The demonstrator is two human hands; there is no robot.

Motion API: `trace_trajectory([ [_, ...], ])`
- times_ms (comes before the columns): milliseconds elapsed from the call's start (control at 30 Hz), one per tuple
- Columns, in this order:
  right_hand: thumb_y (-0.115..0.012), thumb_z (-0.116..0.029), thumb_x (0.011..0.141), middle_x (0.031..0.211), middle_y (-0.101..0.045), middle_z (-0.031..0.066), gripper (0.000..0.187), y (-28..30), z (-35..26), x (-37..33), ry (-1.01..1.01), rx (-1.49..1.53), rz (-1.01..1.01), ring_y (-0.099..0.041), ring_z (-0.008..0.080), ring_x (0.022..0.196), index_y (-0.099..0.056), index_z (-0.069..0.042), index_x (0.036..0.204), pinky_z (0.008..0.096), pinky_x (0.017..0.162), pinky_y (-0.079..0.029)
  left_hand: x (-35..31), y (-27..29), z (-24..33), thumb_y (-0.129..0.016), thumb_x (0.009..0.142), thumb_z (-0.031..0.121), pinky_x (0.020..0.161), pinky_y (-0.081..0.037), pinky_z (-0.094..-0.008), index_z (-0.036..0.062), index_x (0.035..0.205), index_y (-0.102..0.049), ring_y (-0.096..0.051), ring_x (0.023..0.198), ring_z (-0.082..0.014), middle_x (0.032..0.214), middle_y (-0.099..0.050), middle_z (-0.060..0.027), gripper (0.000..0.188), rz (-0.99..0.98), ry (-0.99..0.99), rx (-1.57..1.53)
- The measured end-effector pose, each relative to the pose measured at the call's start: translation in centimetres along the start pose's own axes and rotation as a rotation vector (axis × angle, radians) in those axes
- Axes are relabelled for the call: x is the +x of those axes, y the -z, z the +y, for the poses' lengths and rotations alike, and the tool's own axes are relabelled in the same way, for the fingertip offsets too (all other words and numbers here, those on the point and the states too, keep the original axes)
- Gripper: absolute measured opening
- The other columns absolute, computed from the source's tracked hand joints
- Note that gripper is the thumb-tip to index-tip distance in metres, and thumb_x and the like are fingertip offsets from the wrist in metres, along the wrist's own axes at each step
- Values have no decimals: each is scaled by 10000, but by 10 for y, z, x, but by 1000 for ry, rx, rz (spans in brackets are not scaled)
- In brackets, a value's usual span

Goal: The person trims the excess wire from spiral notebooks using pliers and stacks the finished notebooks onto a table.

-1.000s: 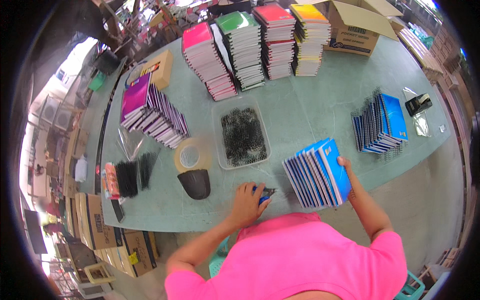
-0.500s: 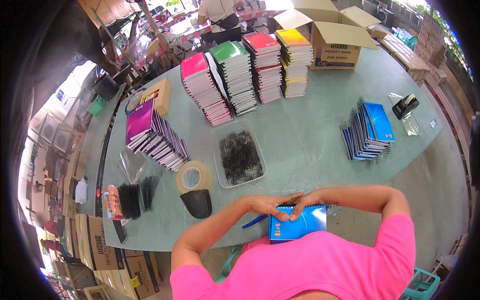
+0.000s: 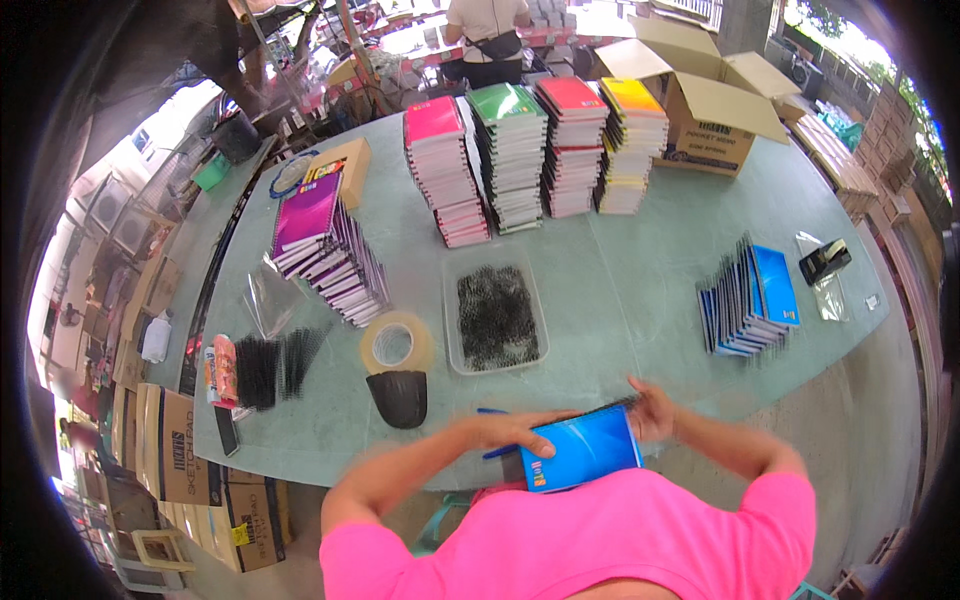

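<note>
Close to my chest I hold a small blue notebook (image 3: 582, 452), tilted with its right side higher. My left hand (image 3: 512, 432) grips its upper left corner, thumb flat on the cover and fingers behind. Along the top edge runs a dark spiral coil (image 3: 610, 406), blurred. My right hand (image 3: 655, 414) is at the coil's right end, its fingers curled round there and partly hidden by the notebook. A blue pen-like tool (image 3: 497, 452) lies on the table by my left hand, partly covered.
A clear tub (image 3: 543, 345) of black coils stands ahead, beside a tape roll (image 3: 421, 345) and a dark rounded object (image 3: 398, 400). Notebooks are stacked in purple (image 3: 308, 215), pink (image 3: 435, 122), green, red and yellow, with blue ones (image 3: 775, 285) at right. Behind stands an open carton (image 3: 710, 140).
My hands have moved apart: the right has shifted from the notebook's middle to its upper right end, the left to its upper left corner. The notebook has tilted. The whole view has shifted slightly.
</note>
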State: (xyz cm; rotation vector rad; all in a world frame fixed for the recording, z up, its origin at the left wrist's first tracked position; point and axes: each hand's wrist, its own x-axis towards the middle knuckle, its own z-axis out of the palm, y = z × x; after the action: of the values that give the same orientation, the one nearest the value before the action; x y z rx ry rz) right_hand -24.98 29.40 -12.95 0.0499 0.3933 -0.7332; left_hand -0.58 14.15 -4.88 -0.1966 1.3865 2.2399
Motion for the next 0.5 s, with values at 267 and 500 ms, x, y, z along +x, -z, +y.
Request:
trace_trajectory([
  [267, -560, -634, 679, 1315, -354, 148, 955, -75, 105, 21, 1012, 76, -18, -355, 331, 1195, -167, -87, 1356, 481, 994, -281, 8, -8, -38, -713, 634, 360, 1029, -215, -359, 75, 1379, -137, -274, 1248, -249, 1363, -271, -134, 984, 401, -284, -251],
  [500, -604, -588, 681, 1325, -336, 116, 981, -43, 85, 19, 1240, -209, 424, -410, 307, 1156, -64, -159, 1378, 462, 954, -346, 63, -11, -40, -733, 593, 443, 1016, -218, -400, 94, 1382, -122, -279, 1228, -342, 1352, -253, -197, 1057, 691, -374, 638],
])
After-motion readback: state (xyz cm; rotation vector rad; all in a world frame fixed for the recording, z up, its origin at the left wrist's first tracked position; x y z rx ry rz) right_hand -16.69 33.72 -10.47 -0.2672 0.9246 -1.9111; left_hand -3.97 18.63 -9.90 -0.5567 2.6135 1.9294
